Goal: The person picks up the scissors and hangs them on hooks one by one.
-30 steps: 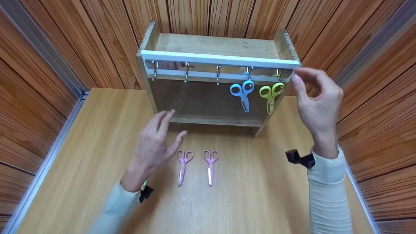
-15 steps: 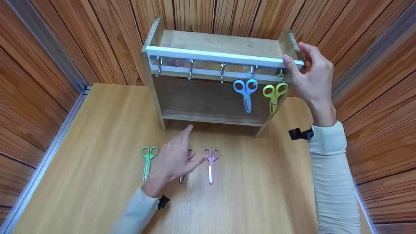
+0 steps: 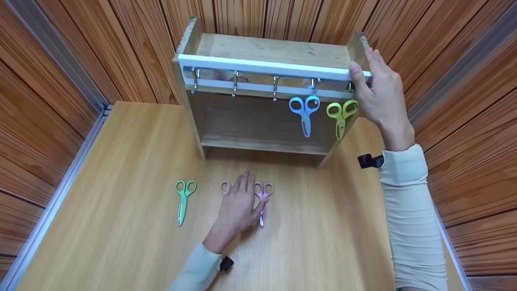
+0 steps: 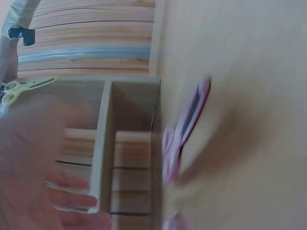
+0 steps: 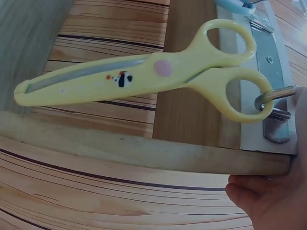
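My right hand (image 3: 381,95) holds the top right corner of a wooden shelf (image 3: 264,150), thumb on the white hook rail (image 3: 258,64) and fingers on the outer side. Just beside that hand, yellow scissors (image 5: 165,72) hang by one handle loop from a hook; blue scissors (image 3: 305,115) hang on the neighbouring hook. My left hand (image 3: 238,204), fingers extended, is over the table and partly covers two pairs of pink scissors. One pair (image 3: 225,187) shows only a handle loop, the other (image 3: 262,192) most of its length. The left wrist view blurs this hand, and no scissors are in its fingers.
Green scissors (image 3: 183,204) lie on the table (image 3: 133,194) left of my left hand. Three more hooks (image 3: 235,84) on the rail carry nothing. Wood-plank walls (image 3: 48,105) enclose the back and both sides, with metal strips at the corners.
My left hand has moved right, from beside the left pink scissors to over both pairs, uncovering the green scissors. My right hand has come onto the shelf's top right corner.
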A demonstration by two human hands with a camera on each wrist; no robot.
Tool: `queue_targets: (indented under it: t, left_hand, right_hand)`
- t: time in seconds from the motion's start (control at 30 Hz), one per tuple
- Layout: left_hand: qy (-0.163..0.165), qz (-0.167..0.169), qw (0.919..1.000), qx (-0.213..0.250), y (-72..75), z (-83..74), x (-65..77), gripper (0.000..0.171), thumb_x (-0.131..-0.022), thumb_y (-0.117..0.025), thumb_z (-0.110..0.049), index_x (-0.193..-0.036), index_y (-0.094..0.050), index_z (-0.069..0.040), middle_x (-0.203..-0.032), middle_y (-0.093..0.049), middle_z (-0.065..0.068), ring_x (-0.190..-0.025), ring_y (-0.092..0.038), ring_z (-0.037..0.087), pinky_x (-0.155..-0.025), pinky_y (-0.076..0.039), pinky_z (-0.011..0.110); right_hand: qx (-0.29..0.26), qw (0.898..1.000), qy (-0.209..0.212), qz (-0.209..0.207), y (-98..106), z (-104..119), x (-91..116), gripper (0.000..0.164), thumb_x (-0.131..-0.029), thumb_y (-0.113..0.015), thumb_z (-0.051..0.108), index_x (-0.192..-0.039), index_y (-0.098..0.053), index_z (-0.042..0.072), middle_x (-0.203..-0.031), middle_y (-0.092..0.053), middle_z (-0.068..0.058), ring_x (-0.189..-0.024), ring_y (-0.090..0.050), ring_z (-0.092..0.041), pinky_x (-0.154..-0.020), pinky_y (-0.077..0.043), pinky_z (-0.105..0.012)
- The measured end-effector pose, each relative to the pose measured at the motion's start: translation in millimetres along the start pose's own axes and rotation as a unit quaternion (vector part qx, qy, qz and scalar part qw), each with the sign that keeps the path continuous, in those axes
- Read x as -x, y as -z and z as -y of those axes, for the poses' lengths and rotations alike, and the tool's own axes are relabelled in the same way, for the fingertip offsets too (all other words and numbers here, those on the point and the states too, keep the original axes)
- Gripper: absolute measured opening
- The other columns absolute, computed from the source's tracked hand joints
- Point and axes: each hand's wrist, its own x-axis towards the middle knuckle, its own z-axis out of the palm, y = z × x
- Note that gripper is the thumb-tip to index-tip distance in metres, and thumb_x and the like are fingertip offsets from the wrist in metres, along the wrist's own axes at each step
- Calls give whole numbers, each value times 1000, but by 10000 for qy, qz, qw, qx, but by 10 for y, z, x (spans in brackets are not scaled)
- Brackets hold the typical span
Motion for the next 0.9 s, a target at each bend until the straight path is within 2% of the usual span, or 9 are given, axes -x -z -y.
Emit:
queue_targets:
  t: [0.17,0.4,0.5,0.7,0.9]
  left_hand:
    - [253,621,9973,294,-151,-111,45,77,-102,-64,-46,-154,-45,8,-160,-47,29,-148,-49,43,-122,-45,50]
    - [395,916,9937,505,-274,-237,52,78,-102,-65,-41,-157,-38,8,-165,-40,29,-152,-43,44,-126,-39,50]
    - [546,1086,9916,441,-333,-282,39,80,-102,-65,-41,-158,-35,9,-166,-36,30,-154,-39,45,-127,-38,51]
    - [729,1109,9911,38,-430,-320,29,84,-99,-69,-43,-155,-39,11,-163,-39,34,-152,-42,48,-125,-41,50]
    - [810,1215,9893,50,-457,-324,3,85,-100,-68,-44,-154,-38,14,-161,-41,34,-150,-45,46,-122,-45,48]
  right_hand:
    - [-64,9999,-86,-75,-18,7,9,75,-107,-43,60,-165,-32,13,-173,-29,-6,-164,-21,-18,-136,-16,-40]
    - [-265,9990,66,-346,-62,5,15,74,-107,-47,57,-163,-37,9,-171,-34,-12,-163,-26,-22,-136,-19,-41]
    - [-304,9989,13,-360,-74,11,13,74,-107,-47,57,-163,-37,9,-171,-34,-12,-164,-25,-22,-136,-20,-40]
    - [-388,9986,-116,-345,-84,12,19,73,-107,-46,57,-164,-36,11,-172,-33,-10,-164,-24,-20,-136,-19,-40]
    - [-441,9982,-228,-333,-80,23,27,73,-107,-46,57,-164,-36,14,-173,-32,-8,-164,-24,-20,-136,-20,-41]
